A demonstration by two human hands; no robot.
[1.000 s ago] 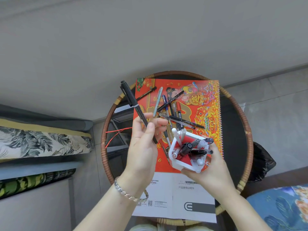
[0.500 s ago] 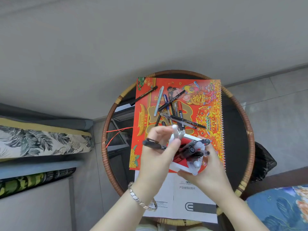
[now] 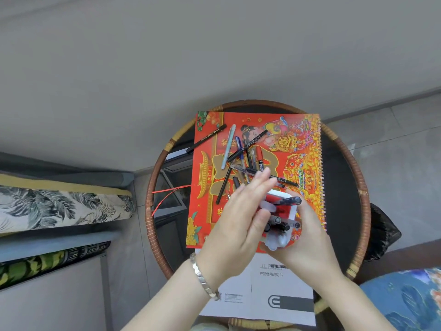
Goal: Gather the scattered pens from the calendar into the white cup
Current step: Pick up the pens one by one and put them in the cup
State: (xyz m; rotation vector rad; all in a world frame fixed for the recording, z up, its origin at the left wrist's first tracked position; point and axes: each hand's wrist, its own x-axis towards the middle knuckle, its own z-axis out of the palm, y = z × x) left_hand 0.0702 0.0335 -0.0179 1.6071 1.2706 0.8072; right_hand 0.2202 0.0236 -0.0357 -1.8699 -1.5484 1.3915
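A red and gold calendar lies on a round glass table. Several pens are scattered across its upper middle, and one black pen hangs over its left edge. My right hand grips the white cup above the calendar's lower part, with several pens standing in it. My left hand is flat with its fingers apart, just left of the cup and partly covering it. A black pen lies across the cup's top.
The table has a woven rattan rim. A white instruction booklet lies under the calendar's near edge. A leaf-patterned cushion is at the left, a blue floral one at the lower right, a dark bag beyond the right rim.
My left hand carried a black pen from above the calendar down to the cup and let it go; the hand is now flat and holds nothing. The cup stayed in my right hand.
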